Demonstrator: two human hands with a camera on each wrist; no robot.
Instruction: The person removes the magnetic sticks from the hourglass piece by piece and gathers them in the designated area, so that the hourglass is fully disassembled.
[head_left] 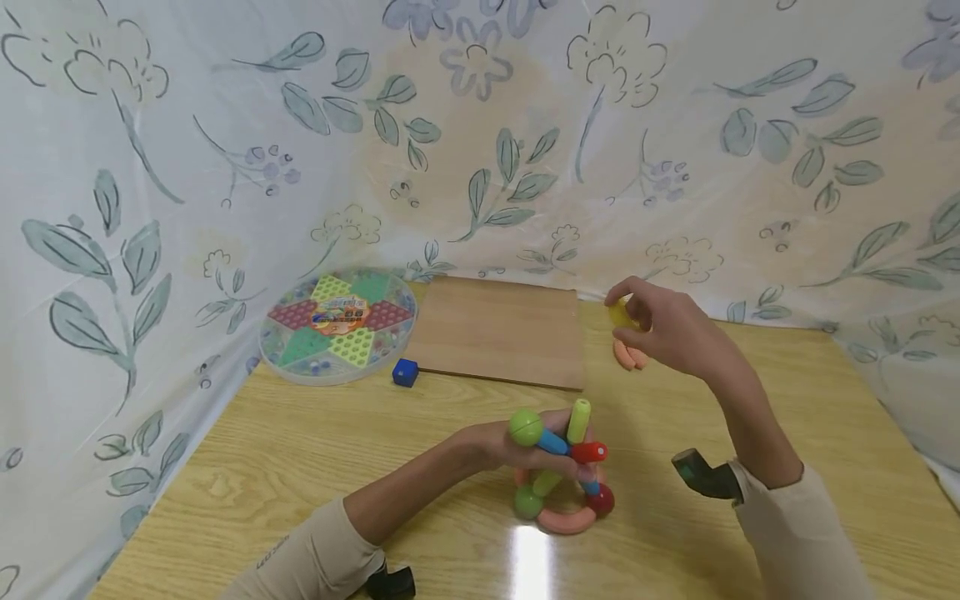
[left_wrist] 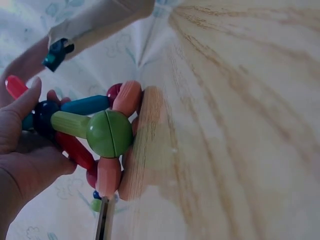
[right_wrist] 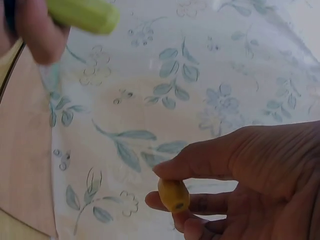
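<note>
The right hand [head_left: 663, 329] pinches a yellow ball [head_left: 621, 315] above the table's far side, while the left hand [head_left: 517, 446] grips the rod-and-ball toy [head_left: 562, 479] resting on the wooden table [head_left: 300, 467]. Adding the ball cleanly likely calls for holding the toy steady and meeting an open rod tip squarely.

Soft, even light fills the scene. A white glare streak lies on the counter [head_left: 529, 560] near the front edge. The head view bows at its edges. Both wrist views are blurred, with close objects out of focus.
</note>
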